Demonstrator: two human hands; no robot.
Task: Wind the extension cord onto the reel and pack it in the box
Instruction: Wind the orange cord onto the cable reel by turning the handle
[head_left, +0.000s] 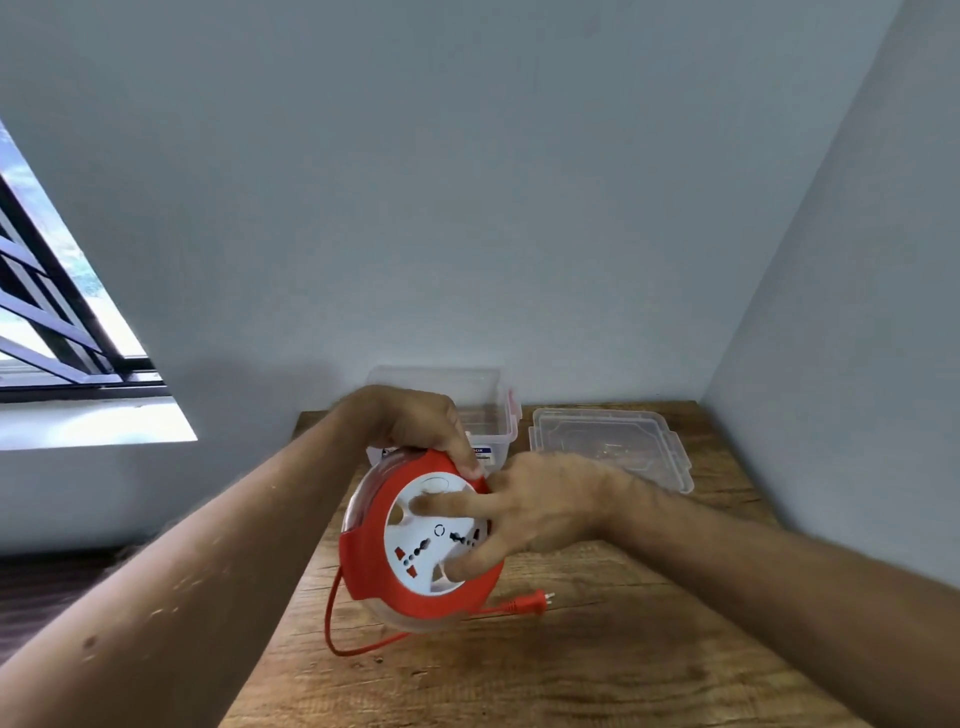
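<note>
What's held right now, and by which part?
The cord reel. The left hand grips its red rim at the top; the right hand has fingers on the white socket face. The plug lies loose on the table.

Plain room in home, likely. Wooden table (597, 649) pushed into corner between bare pale walls (467, 208); barred window (57, 312) at left with bright sill; dark floor (47, 592) below at left.
</note>
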